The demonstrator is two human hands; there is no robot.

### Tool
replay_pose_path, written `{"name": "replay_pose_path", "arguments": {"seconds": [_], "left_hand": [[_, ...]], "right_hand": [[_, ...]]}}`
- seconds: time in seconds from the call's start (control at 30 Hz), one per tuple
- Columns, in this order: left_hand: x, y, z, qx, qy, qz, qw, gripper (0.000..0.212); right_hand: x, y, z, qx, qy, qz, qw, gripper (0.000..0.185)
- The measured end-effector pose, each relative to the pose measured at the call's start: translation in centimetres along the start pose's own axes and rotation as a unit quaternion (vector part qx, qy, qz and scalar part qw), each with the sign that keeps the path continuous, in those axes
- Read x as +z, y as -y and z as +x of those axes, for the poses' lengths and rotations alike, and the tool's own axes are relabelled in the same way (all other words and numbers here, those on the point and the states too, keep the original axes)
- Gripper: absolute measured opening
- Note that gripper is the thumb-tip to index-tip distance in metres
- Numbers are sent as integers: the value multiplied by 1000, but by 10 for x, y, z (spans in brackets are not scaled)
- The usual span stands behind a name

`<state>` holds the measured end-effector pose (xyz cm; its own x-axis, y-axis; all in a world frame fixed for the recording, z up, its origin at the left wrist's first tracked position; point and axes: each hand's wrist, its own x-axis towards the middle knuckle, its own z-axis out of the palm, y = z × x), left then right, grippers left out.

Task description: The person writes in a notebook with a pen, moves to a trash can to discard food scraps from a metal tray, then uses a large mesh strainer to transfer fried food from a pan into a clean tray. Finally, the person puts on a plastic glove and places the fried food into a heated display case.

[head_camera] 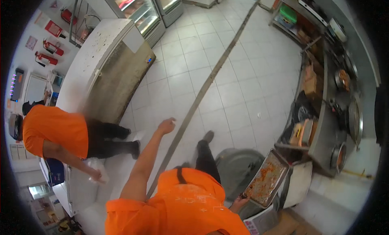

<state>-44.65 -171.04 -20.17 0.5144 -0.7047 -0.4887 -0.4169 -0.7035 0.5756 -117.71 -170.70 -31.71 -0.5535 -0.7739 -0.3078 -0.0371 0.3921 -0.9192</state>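
Observation:
My right hand [239,202] grips the near corner of a rectangular metal baking tray [269,180]. Reddish-orange food residue is smeared over the tray's inside. The tray is tilted at my right side, over part of a large round grey tub or bin [234,168]. My left arm reaches forward over the tiled floor. At its end my left hand [167,126] holds nothing, its fingers loosely bent and apart. One dark shoe [208,136] shows ahead of my orange shirt.
On the left, a co-worker in an orange shirt [56,130] stands by a chest freezer [121,74], a clear bag at one hand. A worktop [322,128] with pans and shelved boxes lines the right. Glass-door fridges [142,10] stand ahead. A strip [209,80] crosses the tiles.

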Motion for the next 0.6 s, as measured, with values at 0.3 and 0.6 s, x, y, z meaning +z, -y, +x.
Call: {"name": "replay_pose_path", "arguments": {"seconds": [0.3,0.6], "left_hand": [[30,14,49,-208,116,38,971,62],[-14,-44,159,-380,118,-24,917,53]], "right_hand": [[477,244,146,231,110,192,948,25],[859,445,246,193,242,214,926,26]]}}
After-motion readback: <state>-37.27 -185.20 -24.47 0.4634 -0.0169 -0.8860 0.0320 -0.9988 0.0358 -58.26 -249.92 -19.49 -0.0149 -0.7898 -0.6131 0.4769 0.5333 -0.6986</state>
